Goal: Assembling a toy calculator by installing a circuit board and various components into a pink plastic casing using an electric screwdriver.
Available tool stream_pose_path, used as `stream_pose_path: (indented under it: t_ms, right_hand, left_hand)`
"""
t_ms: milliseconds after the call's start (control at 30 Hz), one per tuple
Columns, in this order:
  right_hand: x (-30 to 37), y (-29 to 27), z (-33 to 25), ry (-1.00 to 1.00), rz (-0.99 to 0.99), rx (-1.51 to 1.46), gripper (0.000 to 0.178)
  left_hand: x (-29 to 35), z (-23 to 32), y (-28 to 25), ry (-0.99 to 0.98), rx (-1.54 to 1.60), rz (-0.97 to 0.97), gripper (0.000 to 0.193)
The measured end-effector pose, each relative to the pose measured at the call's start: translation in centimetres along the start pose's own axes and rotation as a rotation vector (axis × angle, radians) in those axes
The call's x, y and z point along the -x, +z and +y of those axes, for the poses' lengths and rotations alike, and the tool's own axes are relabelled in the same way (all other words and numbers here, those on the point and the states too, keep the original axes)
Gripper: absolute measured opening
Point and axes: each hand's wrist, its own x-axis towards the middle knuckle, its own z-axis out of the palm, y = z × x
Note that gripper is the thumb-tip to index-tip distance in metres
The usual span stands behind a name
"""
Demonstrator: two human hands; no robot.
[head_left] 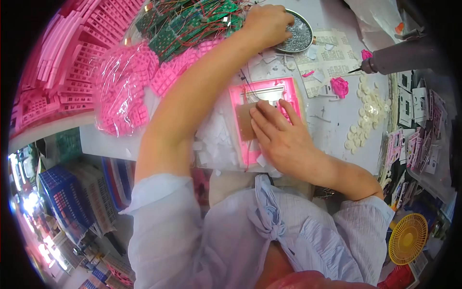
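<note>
Left of a pink rectangular plastic casing (pixel 290 89) on the white surface (pixel 337 132) lies a clear bag of pink keypads (pixel 120 89). Beyond the casing, the left hand (pixel 269 26) curls over a round metal dish (pixel 311 35); whether it pinches anything cannot be told. The right hand (pixel 284 137), fingers spread, rests on a brown rectangular sheet (pixel 244 120) upon the casing.

Smooth plastic casing (pixel 289 88), matt brown panel (pixel 246 122)

A white tabletop (pixel 332 144) crossed the upper frame, bearing bagged pink keypads (pixel 122 86) at left, a round dish (pixel 312 35) of grey bits (pixel 297 38) near top centre, printed paper (pixel 338 59) and pale discs (pixel 357 134) toward the right.
</note>
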Motion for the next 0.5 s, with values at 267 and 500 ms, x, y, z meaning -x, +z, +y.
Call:
stream_pose_path:
  t_ms: [267,500]
  right_hand:
    - [0.5,0.0,0.6,0.019,0.055,-0.056,0.047]
    - [-0.2,-0.8,-0.4,0.024,-0.009,0.022,0.045]
  left_hand:
    - [-2.4,0.5,1.7,0.087,-0.057,-0.226,0.021]
    - [-2.9,-0.9,0.2,0.043,-0.301,-0.233,0.021]
